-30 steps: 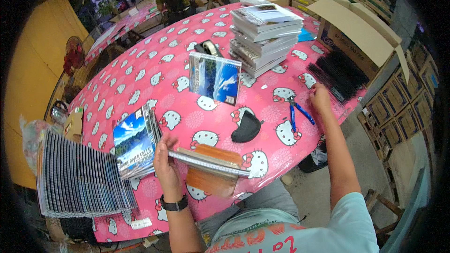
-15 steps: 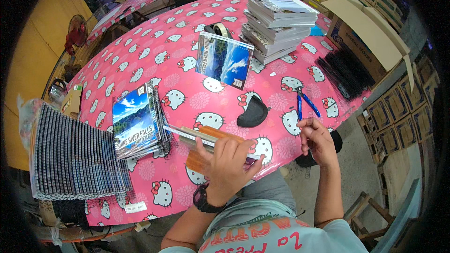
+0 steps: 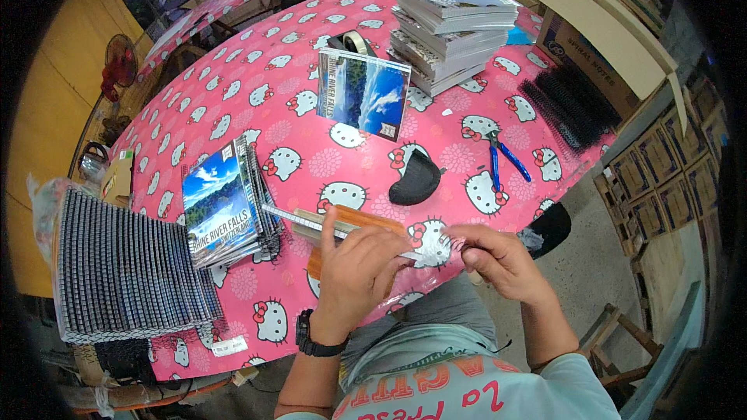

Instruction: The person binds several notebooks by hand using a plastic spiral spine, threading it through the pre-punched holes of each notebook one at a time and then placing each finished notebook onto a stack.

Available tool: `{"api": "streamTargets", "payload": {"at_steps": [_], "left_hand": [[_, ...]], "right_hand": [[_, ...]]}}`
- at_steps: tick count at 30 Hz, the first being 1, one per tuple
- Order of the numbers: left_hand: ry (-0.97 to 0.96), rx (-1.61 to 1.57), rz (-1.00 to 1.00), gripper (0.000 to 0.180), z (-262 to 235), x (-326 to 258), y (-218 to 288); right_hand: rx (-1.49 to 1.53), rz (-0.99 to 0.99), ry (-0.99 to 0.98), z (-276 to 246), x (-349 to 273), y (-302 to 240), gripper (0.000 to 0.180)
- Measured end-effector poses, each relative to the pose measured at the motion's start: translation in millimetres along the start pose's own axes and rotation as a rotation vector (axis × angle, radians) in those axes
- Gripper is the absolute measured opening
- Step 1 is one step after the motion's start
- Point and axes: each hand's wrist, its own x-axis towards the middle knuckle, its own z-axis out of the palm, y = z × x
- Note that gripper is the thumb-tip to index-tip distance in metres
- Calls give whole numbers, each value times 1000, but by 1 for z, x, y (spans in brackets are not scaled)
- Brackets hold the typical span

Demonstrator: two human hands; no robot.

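Observation:
My left hand [image 3: 359, 268] is closed over a thin notebook [image 3: 299, 219], its index finger stretched along the top. The notebook's pale edge points up and left, and it rests at an orange-brown wooden block [image 3: 354, 216]. Close to the notebook's right end, my right hand [image 3: 504, 263] is pinched on a thin dark wire piece [image 3: 457, 243]; most of that piece is hidden by the fingers. Left of the block lies a small stack of spiral notebooks [image 3: 222, 206] with a waterfall cover. A black rounded pad [image 3: 415, 177] and blue-handled pliers [image 3: 502, 162] lie beyond my hands.
A big row of wire-bound notebooks [image 3: 132, 264] stands at the left. Farther back are a single notebook cover [image 3: 362, 96], a tape dispenser [image 3: 354, 43] and a tall stack of books [image 3: 451, 35]. Black binding coils [image 3: 572, 109] lie beside an open carton [image 3: 583, 62] at right.
My right hand has moved left from near the pliers to the notebook's right end, with the dark wire piece in its fingers. My left hand keeps its hold, its index finger now straighter.

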Motion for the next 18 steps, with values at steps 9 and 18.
{"api": "streamTargets", "payload": {"at_steps": [9, 18], "left_hand": [[186, -82, 30, 21, 4, 9, 1], [211, -63, 25, 21, 3, 5, -2]], "right_hand": [[-90, -175, 76, 8, 15, 5, 28], [-58, -184, -100, 19, 23, 6, 20]]}}
